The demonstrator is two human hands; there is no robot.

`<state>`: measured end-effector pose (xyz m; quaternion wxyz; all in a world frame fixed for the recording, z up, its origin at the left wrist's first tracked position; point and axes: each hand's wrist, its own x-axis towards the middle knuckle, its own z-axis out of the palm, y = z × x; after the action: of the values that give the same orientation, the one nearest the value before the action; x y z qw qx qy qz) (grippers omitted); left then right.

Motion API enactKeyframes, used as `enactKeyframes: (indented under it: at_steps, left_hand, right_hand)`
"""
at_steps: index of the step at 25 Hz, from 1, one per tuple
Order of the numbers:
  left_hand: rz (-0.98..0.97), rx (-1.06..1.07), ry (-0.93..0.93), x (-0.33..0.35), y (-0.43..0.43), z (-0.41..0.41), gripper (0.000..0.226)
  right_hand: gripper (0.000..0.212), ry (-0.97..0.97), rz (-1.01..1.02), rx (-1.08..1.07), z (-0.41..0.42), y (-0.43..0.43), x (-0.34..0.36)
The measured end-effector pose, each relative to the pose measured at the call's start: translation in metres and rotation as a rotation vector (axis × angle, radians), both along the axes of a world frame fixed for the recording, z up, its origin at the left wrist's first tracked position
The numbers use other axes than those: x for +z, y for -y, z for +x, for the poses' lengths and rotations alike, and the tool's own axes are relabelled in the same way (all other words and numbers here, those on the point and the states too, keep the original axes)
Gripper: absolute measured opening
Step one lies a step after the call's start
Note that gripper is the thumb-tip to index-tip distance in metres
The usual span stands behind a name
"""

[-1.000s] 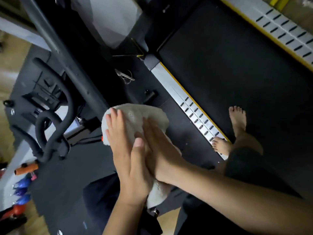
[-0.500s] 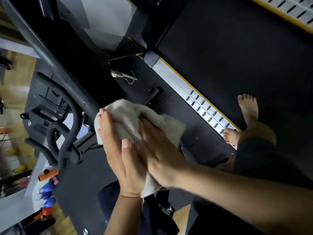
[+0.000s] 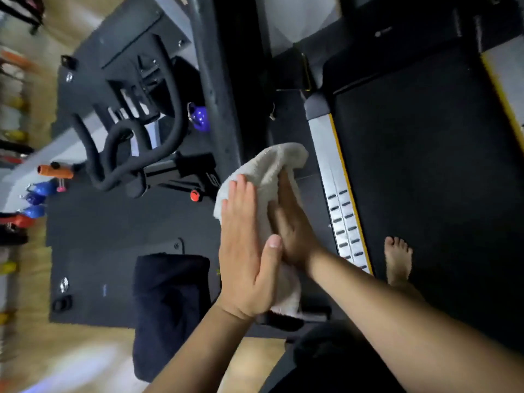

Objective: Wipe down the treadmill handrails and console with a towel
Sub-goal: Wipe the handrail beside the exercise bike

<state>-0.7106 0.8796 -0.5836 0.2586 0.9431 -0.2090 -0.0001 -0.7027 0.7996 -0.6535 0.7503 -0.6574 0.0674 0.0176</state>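
Observation:
A cream towel point(image 3: 269, 171) is wrapped over the dark treadmill handrail point(image 3: 218, 103), which runs from the top of the view down under my hands. My left hand point(image 3: 246, 251) lies flat with straight fingers against the towel's left side. My right hand point(image 3: 292, 222) presses flat against its right side, so the towel and rail are clamped between both palms. The rail's lower end point(image 3: 286, 321) shows just below the towel. The console is out of sight.
The black treadmill belt point(image 3: 425, 171) and its silver side rail point(image 3: 337, 199) lie to the right, with my bare foot point(image 3: 398, 259) on the belt. An exercise bike's handlebars point(image 3: 136, 154), a dark folded cloth point(image 3: 170, 307) and coloured kettlebells point(image 3: 34, 199) sit left on black mats.
The view has swung and shifted, so the rail now runs more upright. Both hands stay pressed on the towel and have slid along the handrail; the towel's upper end now sticks out further.

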Motion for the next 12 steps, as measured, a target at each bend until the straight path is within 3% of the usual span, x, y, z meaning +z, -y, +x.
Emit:
enactKeyframes:
  at_steps: [2, 5, 8, 12]
  left_hand:
    - [0.031, -0.029, -0.001, -0.002, -0.002, -0.003, 0.071]
    - [-0.028, 0.063, -0.058, 0.002, -0.001, -0.003, 0.072]
    - [-0.062, 0.251, -0.169, 0.003, 0.002, 0.002, 0.069]
    - [0.069, 0.243, -0.169, 0.003, 0.008, 0.01, 0.069]
  right_hand:
    - [0.072, -0.191, 0.153, 0.044, -0.005, -0.001, -0.007]
    - [0.086, -0.398, 0.109, 0.141, -0.027, 0.005, 0.026]
    - [0.081, -0.301, 0.037, 0.073, 0.013, 0.009, 0.05]
    - [0.079, -0.276, 0.019, -0.037, 0.077, 0.012, 0.029]
